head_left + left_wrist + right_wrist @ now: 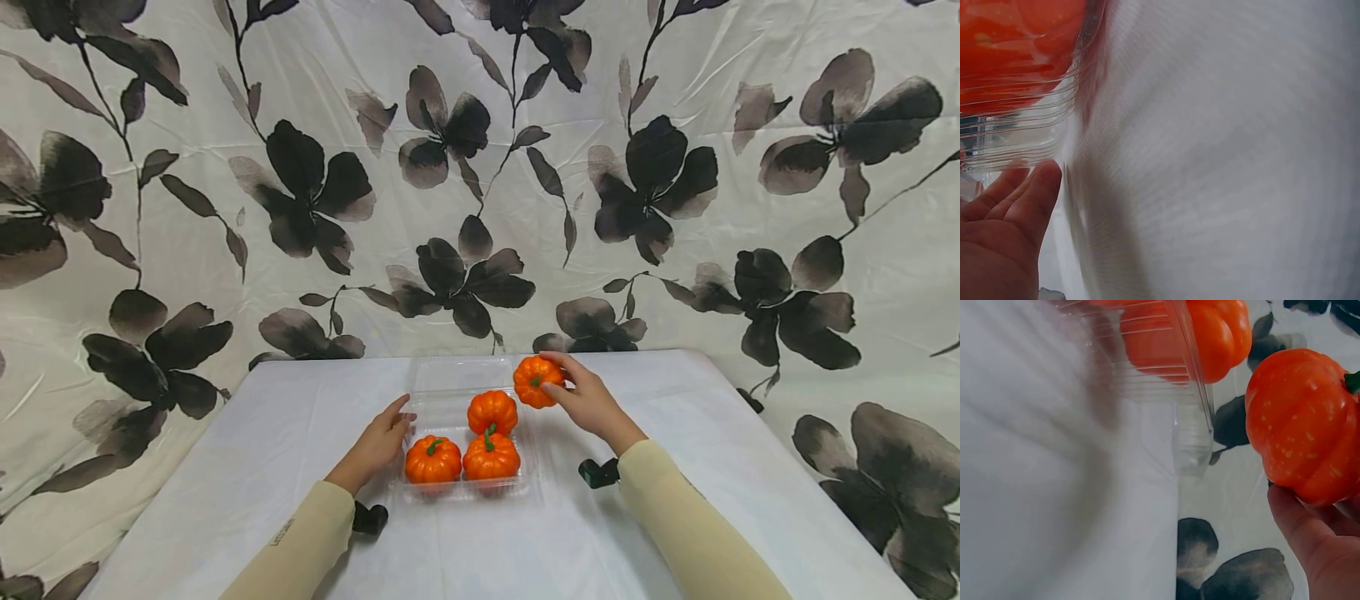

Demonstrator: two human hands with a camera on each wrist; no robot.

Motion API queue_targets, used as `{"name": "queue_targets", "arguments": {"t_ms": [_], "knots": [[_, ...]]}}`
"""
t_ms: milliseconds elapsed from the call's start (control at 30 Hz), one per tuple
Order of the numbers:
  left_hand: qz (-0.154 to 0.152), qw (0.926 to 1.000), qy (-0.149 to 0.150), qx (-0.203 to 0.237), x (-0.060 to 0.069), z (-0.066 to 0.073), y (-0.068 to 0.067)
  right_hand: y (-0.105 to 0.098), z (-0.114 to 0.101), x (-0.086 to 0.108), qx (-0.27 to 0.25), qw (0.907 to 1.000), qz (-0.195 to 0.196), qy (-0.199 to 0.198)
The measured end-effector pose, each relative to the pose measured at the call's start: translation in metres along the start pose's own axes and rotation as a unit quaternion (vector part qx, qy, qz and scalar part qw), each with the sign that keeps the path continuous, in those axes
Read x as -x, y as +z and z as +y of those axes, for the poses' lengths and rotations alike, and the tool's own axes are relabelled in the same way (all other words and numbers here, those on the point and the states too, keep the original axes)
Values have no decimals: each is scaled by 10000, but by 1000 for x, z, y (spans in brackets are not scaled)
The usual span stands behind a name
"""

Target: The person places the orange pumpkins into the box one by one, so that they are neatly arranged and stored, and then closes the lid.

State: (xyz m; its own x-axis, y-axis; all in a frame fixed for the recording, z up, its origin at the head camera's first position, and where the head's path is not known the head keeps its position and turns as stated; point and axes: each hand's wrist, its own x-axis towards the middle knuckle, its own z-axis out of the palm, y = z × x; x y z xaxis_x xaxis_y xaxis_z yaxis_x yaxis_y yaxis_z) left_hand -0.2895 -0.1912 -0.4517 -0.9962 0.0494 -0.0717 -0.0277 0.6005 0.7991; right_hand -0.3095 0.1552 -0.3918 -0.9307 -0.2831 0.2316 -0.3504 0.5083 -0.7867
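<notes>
My right hand (591,406) grips a small orange pumpkin (537,381) with a green stem, lifted near the back right corner of a clear plastic container (525,457). In the right wrist view, thumb and fingers reach under the held pumpkin (1307,425). Inside the container are three more such pumpkins: one at front left (432,460), one at front right (491,457), one behind it (492,412). My left hand (381,440) lies at the container's left side. In the left wrist view its extended fingers (1038,194) touch the ribbed wall.
The container's clear lid (461,374) is folded back toward the table's far edge. A white cloth covers the table (300,433). Behind it hangs a floral curtain (540,275). Dark wrist devices show beside the left (370,518) and right (598,473) sleeves.
</notes>
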Motion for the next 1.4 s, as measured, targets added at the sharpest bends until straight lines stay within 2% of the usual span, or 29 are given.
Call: {"name": "queue_targets", "arguments": {"t_ms": [533, 767, 1400], "knots": [[-22, 9999, 75, 104, 0, -2, 0, 3, -9, -2, 31, 9999, -42, -145], [-38, 9998, 100, 170, 0, -2, 0, 5, -14, -5, -96, 9991, -73, -405], [-75, 9999, 27, 136, 0, -2, 0, 23, -28, -13, -67, 9979, -343, -541]]}}
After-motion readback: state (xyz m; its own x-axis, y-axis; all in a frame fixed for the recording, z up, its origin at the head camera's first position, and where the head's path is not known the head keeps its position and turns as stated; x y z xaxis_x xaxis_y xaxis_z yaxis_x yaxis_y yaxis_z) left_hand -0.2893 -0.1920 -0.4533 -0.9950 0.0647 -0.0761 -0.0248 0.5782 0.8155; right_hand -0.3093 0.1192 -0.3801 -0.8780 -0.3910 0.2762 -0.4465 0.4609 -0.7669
